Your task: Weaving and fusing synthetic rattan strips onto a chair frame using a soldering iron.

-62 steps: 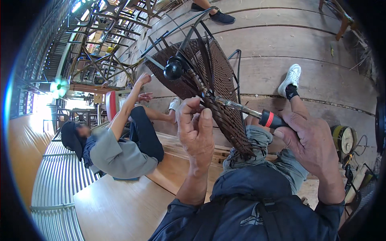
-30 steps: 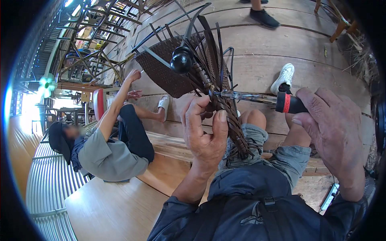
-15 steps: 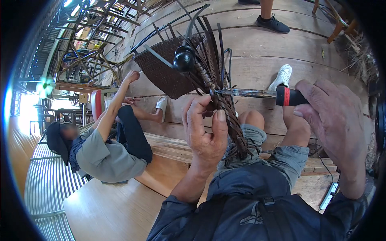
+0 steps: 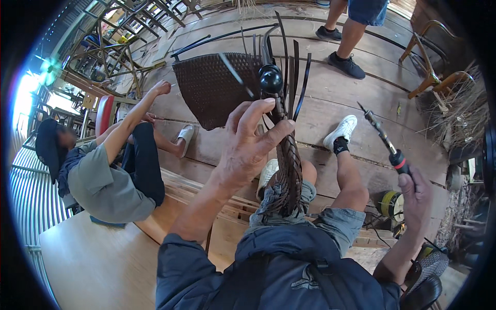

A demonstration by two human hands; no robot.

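A dark brown woven chair-like piece (image 4: 209, 88) leans away in front of me, with a glossy black ball (image 4: 270, 79) on its frame and several loose flat strips sticking up. From the ball a braided edge (image 4: 290, 168) runs down to my lap. My left hand (image 4: 245, 137) is closed on this braid just below the ball, thumb and fingers around it. Out to the right, my right hand (image 4: 416, 196) grips the black and red handle of a soldering iron (image 4: 385, 137). Its stained metal barrel and thin tip point up and left, apart from the weave.
At left a co-worker (image 4: 111, 175) in a cap sits with one arm stretched out. Another person's legs (image 4: 351, 39) stand at the far side. A wooden chair frame (image 4: 426, 62) and a straw heap (image 4: 457, 103) lie at right. A yellow-black reel (image 4: 391, 204) is near my knee.
The soldering iron has moved away from the braid to the right and tipped upward. My left hand has shifted up toward the ball. Another person's legs show more at the far side.
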